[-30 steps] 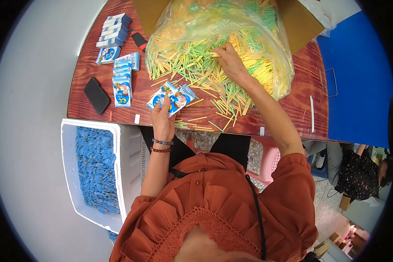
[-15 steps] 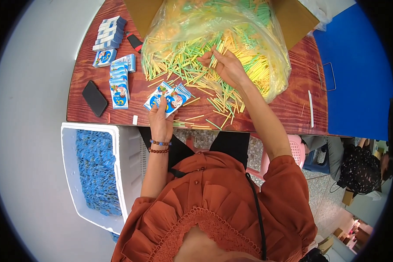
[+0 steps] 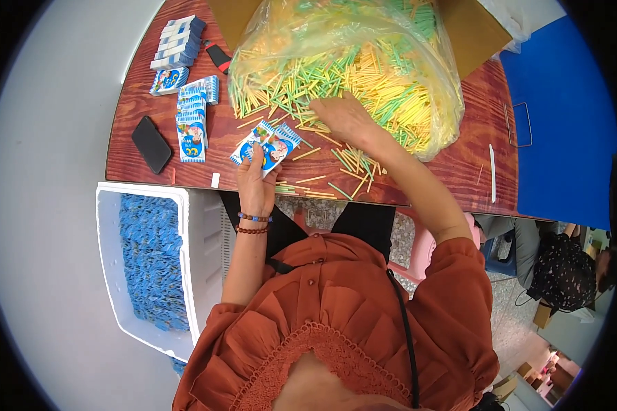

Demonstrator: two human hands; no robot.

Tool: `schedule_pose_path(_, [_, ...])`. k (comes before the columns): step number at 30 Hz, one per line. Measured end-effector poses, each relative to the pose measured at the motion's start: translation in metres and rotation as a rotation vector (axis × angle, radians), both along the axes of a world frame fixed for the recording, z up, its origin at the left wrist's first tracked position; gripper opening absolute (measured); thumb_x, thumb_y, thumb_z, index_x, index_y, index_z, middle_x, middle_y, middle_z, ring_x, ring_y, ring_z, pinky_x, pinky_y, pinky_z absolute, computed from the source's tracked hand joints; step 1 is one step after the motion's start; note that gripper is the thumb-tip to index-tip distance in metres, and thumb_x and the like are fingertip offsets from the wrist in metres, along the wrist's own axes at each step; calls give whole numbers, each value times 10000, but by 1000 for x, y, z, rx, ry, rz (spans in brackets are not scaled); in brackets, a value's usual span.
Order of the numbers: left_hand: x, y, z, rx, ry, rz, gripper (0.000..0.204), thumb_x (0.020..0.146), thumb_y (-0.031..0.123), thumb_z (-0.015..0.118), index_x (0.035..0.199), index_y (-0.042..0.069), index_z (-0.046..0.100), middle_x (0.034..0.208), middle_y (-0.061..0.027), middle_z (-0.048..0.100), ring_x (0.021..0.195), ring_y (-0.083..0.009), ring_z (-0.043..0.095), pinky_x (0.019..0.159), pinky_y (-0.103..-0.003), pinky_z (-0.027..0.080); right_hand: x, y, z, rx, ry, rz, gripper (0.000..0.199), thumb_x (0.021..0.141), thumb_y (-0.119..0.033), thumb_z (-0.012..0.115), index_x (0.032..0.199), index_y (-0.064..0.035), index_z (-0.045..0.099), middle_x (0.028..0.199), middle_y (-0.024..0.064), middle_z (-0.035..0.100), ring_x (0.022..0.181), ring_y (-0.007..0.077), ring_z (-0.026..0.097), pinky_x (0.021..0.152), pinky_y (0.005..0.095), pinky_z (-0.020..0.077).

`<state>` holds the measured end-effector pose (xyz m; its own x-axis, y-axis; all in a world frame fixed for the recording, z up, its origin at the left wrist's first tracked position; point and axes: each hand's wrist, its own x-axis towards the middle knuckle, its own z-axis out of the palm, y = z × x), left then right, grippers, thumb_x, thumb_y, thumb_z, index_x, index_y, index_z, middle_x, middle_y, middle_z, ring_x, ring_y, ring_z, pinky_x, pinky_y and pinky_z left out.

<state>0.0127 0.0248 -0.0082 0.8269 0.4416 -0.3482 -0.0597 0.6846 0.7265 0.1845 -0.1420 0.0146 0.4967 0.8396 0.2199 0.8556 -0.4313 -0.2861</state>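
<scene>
My left hand (image 3: 256, 177) is closed on blue-and-white printed packets (image 3: 267, 149), fanned over one another above the table's near edge. Ahead and to the right, my right hand (image 3: 346, 118) reaches palm down onto a heap of thin yellow, green and orange sticks (image 3: 384, 85). Its fingers are tucked under and hidden, so I cannot tell whether they grip any sticks. The heap spills out of a large clear plastic bag (image 3: 447, 103) lying at the mouth of a cardboard box (image 3: 474, 38). Loose sticks (image 3: 356, 164) are scattered between my hands.
Similar packets (image 3: 192, 127) lie overlapped at the left, below a stacked row (image 3: 178, 42). A black phone (image 3: 151, 145) and a red-and-black tool (image 3: 218, 57) rest on the wood-grain table (image 3: 478, 133). A white foam box (image 3: 185, 257) of blue packets stands below left. Blue board (image 3: 562, 123) at right.
My right hand has turned palm down and dropped a little onto the stick heap; before, its fingers were raised and held sticks. My left hand keeps its packets nearly in place.
</scene>
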Motion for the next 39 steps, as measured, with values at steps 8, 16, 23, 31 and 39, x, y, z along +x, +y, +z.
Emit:
schedule_pose_path(8, [-2, 4, 1, -6, -23, 27, 215, 956, 240, 598, 1052, 54, 645, 1021, -46, 688, 874, -126, 665, 722, -279, 540, 2, 5, 8, -286, -28, -12, 167, 798, -29, 562, 961, -46, 531, 889, 136, 597, 895, 318, 591, 813, 407, 409])
schedule_pose_path(16, [5, -9, 5, -74, -48, -10, 206, 961, 244, 590, 1054, 64, 630, 988, -33, 683, 830, -120, 638, 683, -274, 512, -10, 1, -2, 734, 755, -214, 130, 977, -127, 478, 1054, -38, 533, 904, 108, 576, 962, 277, 607, 941, 421, 416])
schedule_pose_path(23, [14, -19, 0, -93, -90, -58, 222, 974, 258, 566, 1007, 55, 649, 993, -45, 689, 849, -133, 654, 718, -294, 531, -67, 24, 41, 1323, 1168, 19, 185, 1031, -201, 404, 1055, -39, 491, 937, 101, 613, 1086, 306, 599, 1006, 443, 389])
schedule_pose_path(31, [13, -28, 23, -62, -128, -52, 225, 994, 226, 525, 1013, 36, 645, 1003, -62, 685, 884, -140, 660, 785, -312, 553, -87, 37, 47, 1365, 1053, 12, 200, 1036, -223, 388, 1038, -45, 479, 969, 132, 642, 1246, 336, 507, 1052, 442, 340])
schedule_pose_path(39, [18, -27, 15, -104, -215, -35, 231, 995, 222, 518, 1060, 28, 625, 1051, -73, 672, 927, -153, 653, 833, -329, 549, -94, 42, 36, 1165, 823, -99, 379, 1026, -299, 395, 1230, -1, 509, 1341, 123, 525, 1433, 285, 192, 1123, 435, 217])
